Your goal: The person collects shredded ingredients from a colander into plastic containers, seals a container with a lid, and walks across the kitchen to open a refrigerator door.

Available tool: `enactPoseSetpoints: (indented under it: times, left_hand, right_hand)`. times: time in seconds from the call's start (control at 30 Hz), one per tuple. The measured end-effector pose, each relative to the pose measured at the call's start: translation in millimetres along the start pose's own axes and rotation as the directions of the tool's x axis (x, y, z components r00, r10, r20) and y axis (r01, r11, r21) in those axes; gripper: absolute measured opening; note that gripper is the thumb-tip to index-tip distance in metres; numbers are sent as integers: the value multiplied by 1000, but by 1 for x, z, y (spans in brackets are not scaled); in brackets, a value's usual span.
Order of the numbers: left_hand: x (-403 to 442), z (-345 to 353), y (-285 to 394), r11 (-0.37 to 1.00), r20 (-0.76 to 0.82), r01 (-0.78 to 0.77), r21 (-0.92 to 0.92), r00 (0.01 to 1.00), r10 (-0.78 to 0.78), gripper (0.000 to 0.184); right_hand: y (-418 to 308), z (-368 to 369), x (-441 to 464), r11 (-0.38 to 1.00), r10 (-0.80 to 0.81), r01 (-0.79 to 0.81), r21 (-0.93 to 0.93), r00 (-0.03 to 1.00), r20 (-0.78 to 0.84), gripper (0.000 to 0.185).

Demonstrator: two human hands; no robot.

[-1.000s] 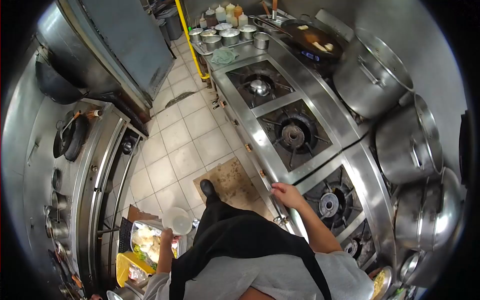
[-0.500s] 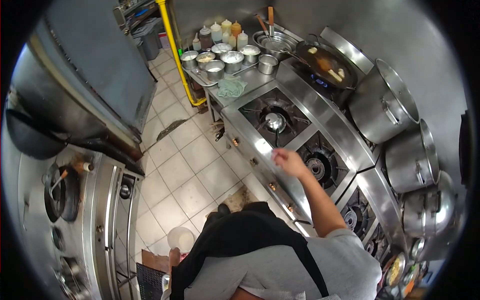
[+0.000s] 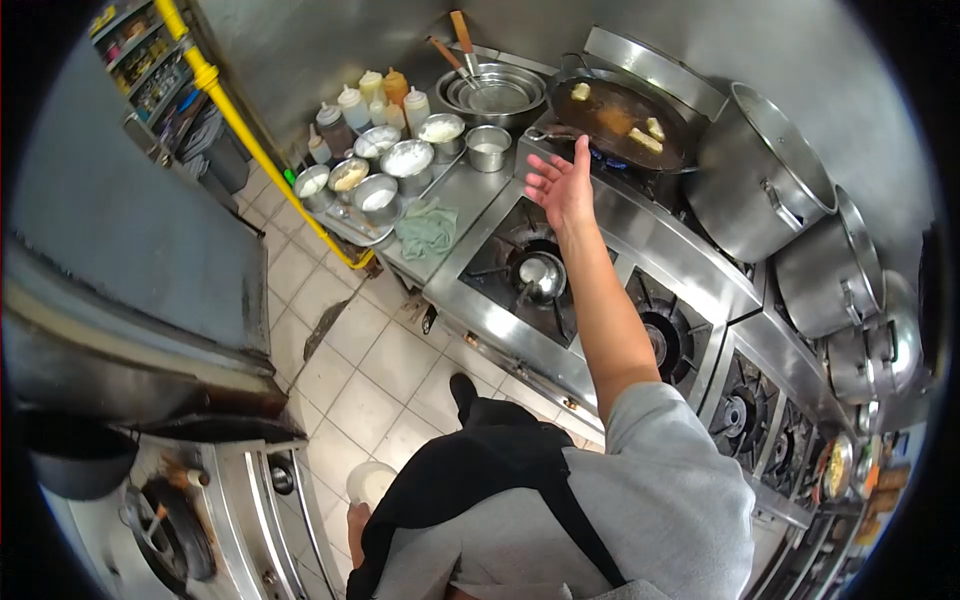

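Note:
My right hand (image 3: 562, 185) reaches out over the stove with its fingers apart, holding nothing. Just beyond its fingertips, a metal utensil (image 3: 553, 132) lies at the left rim of a wide dark pan (image 3: 600, 98). Several pale pieces of food sit in the pan's brown liquid, and a blue flame burns beneath it. Low by my left side, my left hand (image 3: 357, 530) grips the edge of a round whitish container (image 3: 371, 483). Most of that hand's fingers are hidden.
Metal pots of white powder (image 3: 408, 162), squeeze bottles (image 3: 353, 105) and a green cloth (image 3: 427, 232) stand left of the burners. Tall stockpots (image 3: 755, 180) line the right wall. A yellow pipe (image 3: 255, 140) rises at the left; behind me on the left is another metal counter (image 3: 90, 540).
My right hand has moved up and forward from the stove's front edge towards the pan, and its fingers have spread. I have stepped closer, the whitish container still at my left side.

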State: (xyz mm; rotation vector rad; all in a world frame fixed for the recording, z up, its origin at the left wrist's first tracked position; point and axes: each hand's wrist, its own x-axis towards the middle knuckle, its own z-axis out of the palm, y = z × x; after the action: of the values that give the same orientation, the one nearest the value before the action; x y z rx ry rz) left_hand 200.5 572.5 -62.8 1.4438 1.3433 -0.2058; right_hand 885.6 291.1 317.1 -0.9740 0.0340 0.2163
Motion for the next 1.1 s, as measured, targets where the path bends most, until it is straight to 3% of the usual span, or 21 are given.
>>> enactPoseSetpoints:
  times: [0.1,0.17,0.2,0.23,0.33,0.5,0.7,0.77,0.83,0.9,1.03,1.1]
  left_hand:
    - [26,-12,39,976,1,-65,206,998,66,50]
    - [40,-16,65,944,21,-96,316,995,95,50]
    - [47,-18,78,930,26,-104,351,994,102,50]
    - [53,-19,89,918,32,-111,380,994,107,51]
    - [73,-25,126,891,52,-133,434,991,122,51]
    - [101,-35,186,865,91,-186,466,983,162,53]
    - [139,-43,246,817,185,-297,494,954,235,54]
    - [158,-41,268,819,234,-285,498,953,190,55]
    - [159,-35,290,819,177,-269,507,962,206,54]
    - [176,-33,307,847,231,-313,429,945,232,54]
    - [223,-24,349,811,231,-219,542,967,107,49]
    - [243,-23,376,798,269,-253,548,956,119,49]
  right_hand:
    - [1,12,40,991,14,1,135,994,-111,87]
    - [1,16,61,987,-40,45,156,999,-31,73]
    - [0,23,65,980,-79,92,178,994,-80,49]
    - [2,25,73,979,-83,99,181,992,-94,49]
    - [7,24,80,967,-94,124,221,986,-141,17]
    - [8,26,68,965,-111,157,212,970,-214,13]
    - [10,17,55,982,-110,144,122,962,-249,24]
    - [10,13,54,977,-134,170,133,961,-242,27]
    - [9,8,52,982,-119,148,118,968,-223,29]
    - [5,4,49,982,-121,152,116,963,-240,31]
    - [7,-2,50,976,-117,152,158,971,-210,34]
    - [8,-3,52,952,-99,129,276,988,-120,39]
